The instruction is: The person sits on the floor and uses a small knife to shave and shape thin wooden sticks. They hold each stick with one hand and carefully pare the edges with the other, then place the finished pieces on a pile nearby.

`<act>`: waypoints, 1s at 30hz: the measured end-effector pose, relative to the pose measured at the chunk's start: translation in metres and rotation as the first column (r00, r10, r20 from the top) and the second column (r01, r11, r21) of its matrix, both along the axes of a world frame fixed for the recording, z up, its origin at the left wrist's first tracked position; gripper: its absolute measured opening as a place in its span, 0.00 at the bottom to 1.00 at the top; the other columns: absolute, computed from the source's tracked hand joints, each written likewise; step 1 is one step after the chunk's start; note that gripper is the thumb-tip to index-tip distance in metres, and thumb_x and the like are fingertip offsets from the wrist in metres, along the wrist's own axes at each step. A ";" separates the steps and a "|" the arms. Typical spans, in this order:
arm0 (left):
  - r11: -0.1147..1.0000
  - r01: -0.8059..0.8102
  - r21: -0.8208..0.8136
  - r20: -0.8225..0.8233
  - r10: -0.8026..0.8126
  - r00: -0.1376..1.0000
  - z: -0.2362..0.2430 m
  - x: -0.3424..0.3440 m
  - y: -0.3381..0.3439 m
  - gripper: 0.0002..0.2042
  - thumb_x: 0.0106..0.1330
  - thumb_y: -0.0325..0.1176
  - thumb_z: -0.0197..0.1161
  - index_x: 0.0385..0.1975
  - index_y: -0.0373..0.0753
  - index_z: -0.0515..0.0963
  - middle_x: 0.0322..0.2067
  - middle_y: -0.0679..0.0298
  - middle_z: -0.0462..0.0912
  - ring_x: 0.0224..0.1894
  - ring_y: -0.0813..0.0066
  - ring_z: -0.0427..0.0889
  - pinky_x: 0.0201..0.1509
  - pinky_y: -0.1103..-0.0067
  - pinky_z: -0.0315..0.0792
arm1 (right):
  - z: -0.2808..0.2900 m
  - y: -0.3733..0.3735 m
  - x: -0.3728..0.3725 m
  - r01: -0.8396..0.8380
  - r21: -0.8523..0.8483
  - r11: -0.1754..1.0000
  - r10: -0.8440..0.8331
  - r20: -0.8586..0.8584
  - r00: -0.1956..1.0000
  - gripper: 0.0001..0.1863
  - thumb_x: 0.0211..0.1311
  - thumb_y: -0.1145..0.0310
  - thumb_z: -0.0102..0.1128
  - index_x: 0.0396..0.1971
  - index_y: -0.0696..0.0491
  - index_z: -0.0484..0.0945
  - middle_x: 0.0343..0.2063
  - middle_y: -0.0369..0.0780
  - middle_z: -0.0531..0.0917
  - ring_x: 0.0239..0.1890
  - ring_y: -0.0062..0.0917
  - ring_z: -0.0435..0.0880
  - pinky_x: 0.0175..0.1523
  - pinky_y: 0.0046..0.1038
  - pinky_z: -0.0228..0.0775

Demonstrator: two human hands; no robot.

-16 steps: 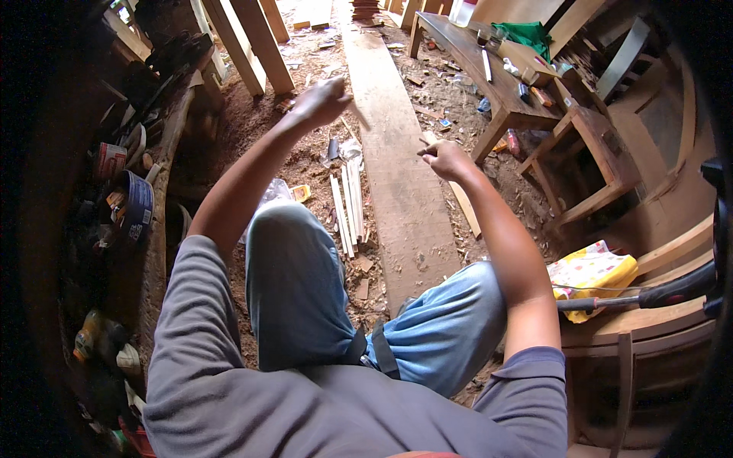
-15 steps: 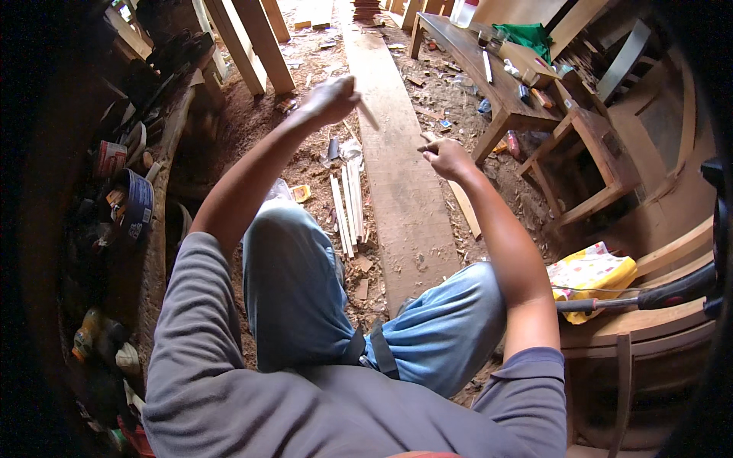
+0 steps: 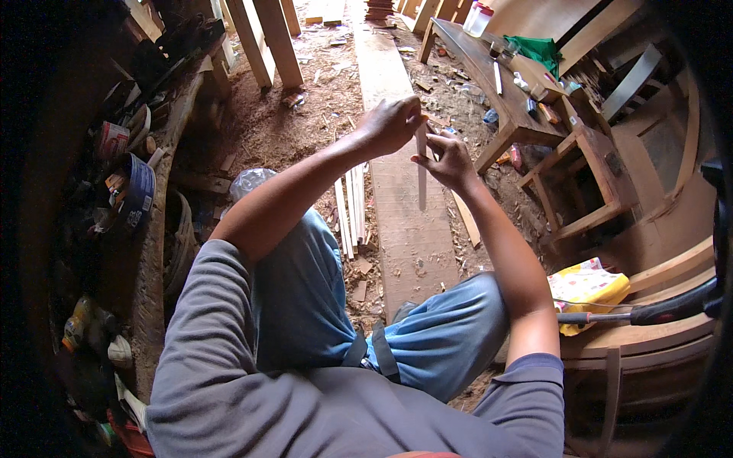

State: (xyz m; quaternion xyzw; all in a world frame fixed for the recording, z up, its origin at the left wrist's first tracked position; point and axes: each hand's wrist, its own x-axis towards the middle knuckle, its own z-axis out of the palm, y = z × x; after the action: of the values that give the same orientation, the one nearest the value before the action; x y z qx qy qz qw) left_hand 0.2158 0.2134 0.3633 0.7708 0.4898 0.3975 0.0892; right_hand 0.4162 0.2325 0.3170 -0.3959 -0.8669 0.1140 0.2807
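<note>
**thin wood strip held in both hands, above the plank**

left hand [image 3: 391,126] is closed around the top end of a thin wood strip [image 3: 421,179]. right hand [image 3: 449,159] pinches it just below, fingers curled against its right edge. the strip is pale, narrow, flat and straight, hanging roughly vertical, lower end free. it sits mid-scene, over a long wide plank [image 3: 405,221] that runs near to far across the sawdust floor. a bundle of similar pale strips [image 3: 351,206] lies on the floor just left of the plank. wooden bench [image 3: 489,84] far right with small clutter on it. yellow bag [image 3: 586,286] near right.
</note>
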 end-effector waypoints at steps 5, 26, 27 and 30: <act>0.991 0.085 -0.101 0.110 -0.074 0.991 0.009 0.002 -0.007 0.16 0.73 0.45 0.58 0.37 0.36 0.77 0.29 0.56 0.85 0.32 0.67 0.86 0.32 0.71 0.78 | 0.009 -0.008 -0.002 0.038 -0.030 0.999 -0.040 -0.052 0.998 0.14 0.55 0.63 0.73 0.37 0.55 0.85 0.29 0.44 0.81 0.30 0.34 0.81 0.40 0.37 0.75; 0.538 0.647 -0.541 0.690 -0.155 0.707 0.017 -0.012 -0.013 0.25 0.71 0.54 0.58 0.60 0.45 0.74 0.48 0.63 0.85 0.46 0.76 0.85 0.43 0.76 0.78 | 0.014 -0.003 0.004 0.205 0.307 0.930 -0.202 -0.042 0.979 0.15 0.57 0.67 0.68 0.46 0.51 0.84 0.37 0.47 0.82 0.32 0.45 0.85 0.36 0.41 0.78; 0.553 0.633 -0.542 0.684 -0.148 0.714 0.017 -0.012 -0.013 0.25 0.70 0.55 0.59 0.59 0.46 0.75 0.47 0.64 0.85 0.45 0.75 0.85 0.44 0.74 0.79 | 0.014 -0.003 0.004 0.206 0.308 0.929 -0.203 -0.042 0.978 0.15 0.57 0.67 0.68 0.45 0.52 0.84 0.37 0.47 0.82 0.32 0.45 0.85 0.36 0.41 0.78; 0.589 0.593 -0.549 0.665 -0.122 0.736 0.017 -0.011 -0.012 0.25 0.69 0.55 0.61 0.58 0.46 0.77 0.45 0.64 0.86 0.45 0.75 0.86 0.45 0.71 0.80 | 0.016 -0.004 0.006 0.168 0.277 0.946 -0.166 -0.032 0.986 0.16 0.57 0.68 0.68 0.45 0.54 0.84 0.36 0.48 0.81 0.34 0.45 0.85 0.38 0.41 0.78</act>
State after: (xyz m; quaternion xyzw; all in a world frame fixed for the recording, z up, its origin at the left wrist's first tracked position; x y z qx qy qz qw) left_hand 0.2051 0.2016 0.3804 0.5999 0.3813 0.3464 0.6122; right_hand 0.4220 0.2283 0.3330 -0.4240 -0.8366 -0.0316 0.3456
